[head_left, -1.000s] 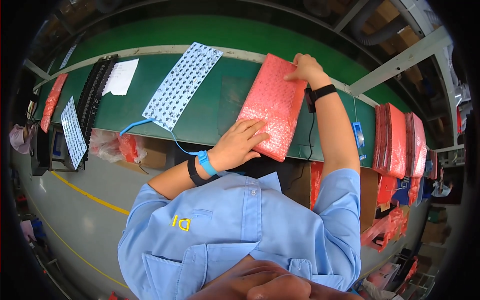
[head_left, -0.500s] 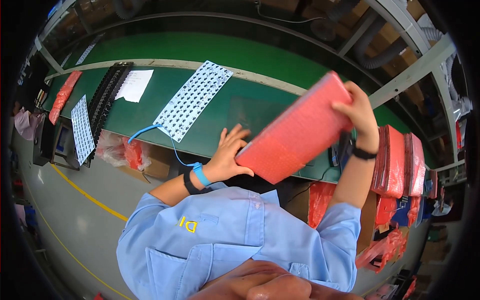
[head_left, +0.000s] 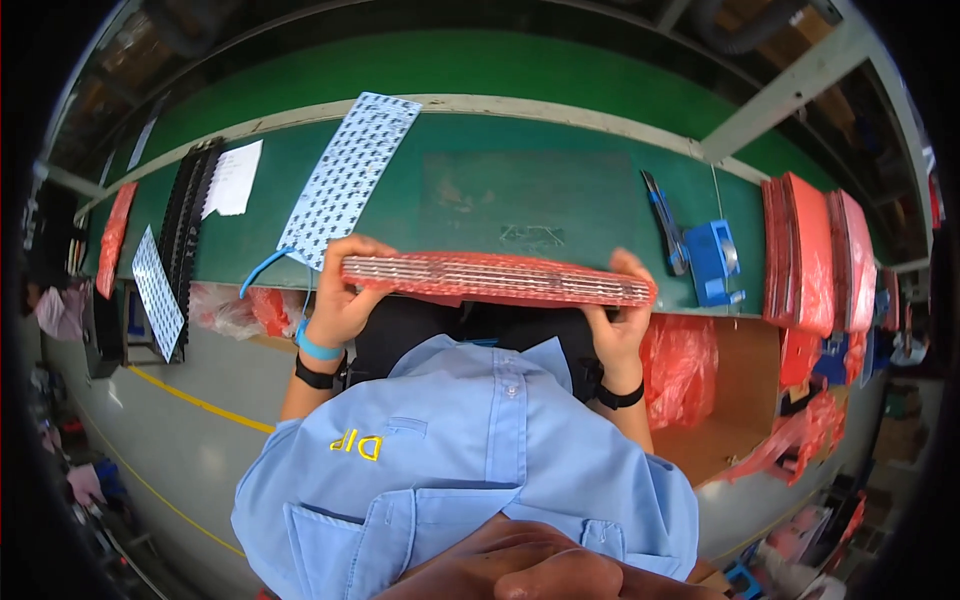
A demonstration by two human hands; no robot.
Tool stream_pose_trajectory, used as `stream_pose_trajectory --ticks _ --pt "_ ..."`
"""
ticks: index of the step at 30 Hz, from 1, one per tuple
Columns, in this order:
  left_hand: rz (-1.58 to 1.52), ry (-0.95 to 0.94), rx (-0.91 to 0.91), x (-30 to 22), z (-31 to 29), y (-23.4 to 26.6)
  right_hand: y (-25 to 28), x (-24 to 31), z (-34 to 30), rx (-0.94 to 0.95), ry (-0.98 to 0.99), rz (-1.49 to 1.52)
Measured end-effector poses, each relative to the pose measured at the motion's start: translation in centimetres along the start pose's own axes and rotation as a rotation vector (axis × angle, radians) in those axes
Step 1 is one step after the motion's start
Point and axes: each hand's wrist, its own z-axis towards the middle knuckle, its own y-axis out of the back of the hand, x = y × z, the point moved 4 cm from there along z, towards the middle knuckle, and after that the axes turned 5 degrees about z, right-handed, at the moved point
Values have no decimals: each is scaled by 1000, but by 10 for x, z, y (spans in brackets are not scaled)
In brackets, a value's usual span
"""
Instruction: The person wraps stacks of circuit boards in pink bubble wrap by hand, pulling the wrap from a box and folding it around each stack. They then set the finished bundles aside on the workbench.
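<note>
A bundle of thin flat boards in red bubble wrap [head_left: 500, 279] lies level at the bench's near edge, its layered edges turned toward me. My left hand [head_left: 338, 310] grips its left end, fingers above and thumb below. At the other end my right hand [head_left: 620, 325] holds it the same way, its fingertips slightly blurred. Just beyond my left hand lies a long white perforated board with dark key-like marks [head_left: 350, 170]. A blue cord [head_left: 268, 268] runs near the blue band on my left wrist. Whether the bundle rests on the bench edge, I cannot tell.
On the green bench [head_left: 480, 215], a blue tape dispenser [head_left: 712, 262] and a utility knife [head_left: 662, 215] lie to the right. Red-wrapped bundles [head_left: 805, 250] stand at the far right. A black slotted rack [head_left: 190, 225] and a paper sheet [head_left: 235, 178] are left. Red plastic [head_left: 685, 365] fills a carton below.
The red-wrapped bundle came down from a raised, tilted position to level in front of me. My right hand lowered with it, and my left hand now grips its left end.
</note>
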Motion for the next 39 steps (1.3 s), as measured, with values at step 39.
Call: stream_pose_trajectory --ticks 39 --pt "38 -126 5 -1 -16 -2 0 86 6 43 444 -704"
